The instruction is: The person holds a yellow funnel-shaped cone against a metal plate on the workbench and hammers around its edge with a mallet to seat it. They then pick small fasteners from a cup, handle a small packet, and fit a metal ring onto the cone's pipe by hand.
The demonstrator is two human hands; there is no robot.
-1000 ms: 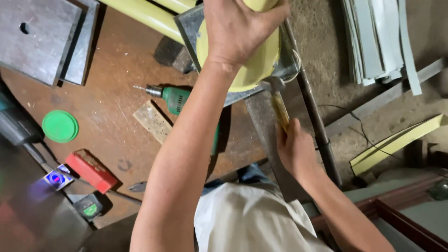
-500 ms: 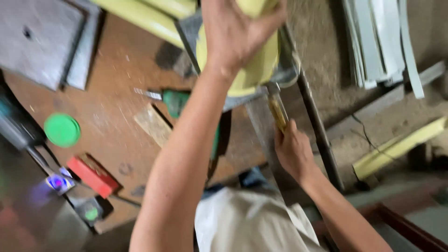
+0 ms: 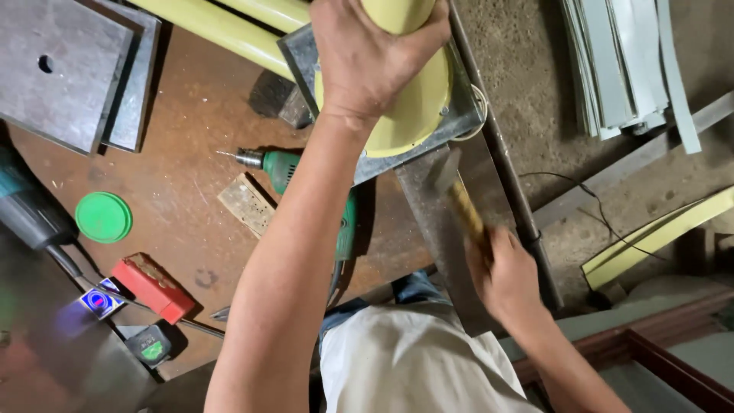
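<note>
The rusty brown workbench (image 3: 191, 222) fills the left half of the view, and the pale yellow post (image 3: 417, 99) stands on it at about 1 o'clock from the centre, its flared foot resting on a square grey steel base plate (image 3: 459, 126) near the bench edge. Painted metal of this kind is likely stiff and fairly heavy, and the smooth paint may be slick; the round shaft above the flare looks the safest place to grip. A long grey steel bar (image 3: 447, 245) lies from the plate toward 5 o'clock.

The left hand (image 3: 367, 57), at 12 o'clock, is wrapped tightly round the post's shaft, fingers closed over it. The right hand (image 3: 505, 279), at 4 o'clock, is clenched on the wooden handle of a hammer (image 3: 455, 187), whose metal head sits just beside the plate's lower edge; whether it touches the plate is hard to tell, the head being blurred.

At 9 o'clock lies a green power drill (image 3: 294, 180), with a small wooden block (image 3: 246, 204) just beside it, a red tool (image 3: 153, 289) at 8 o'clock, and a round green lid (image 3: 103, 217) farther left
</note>
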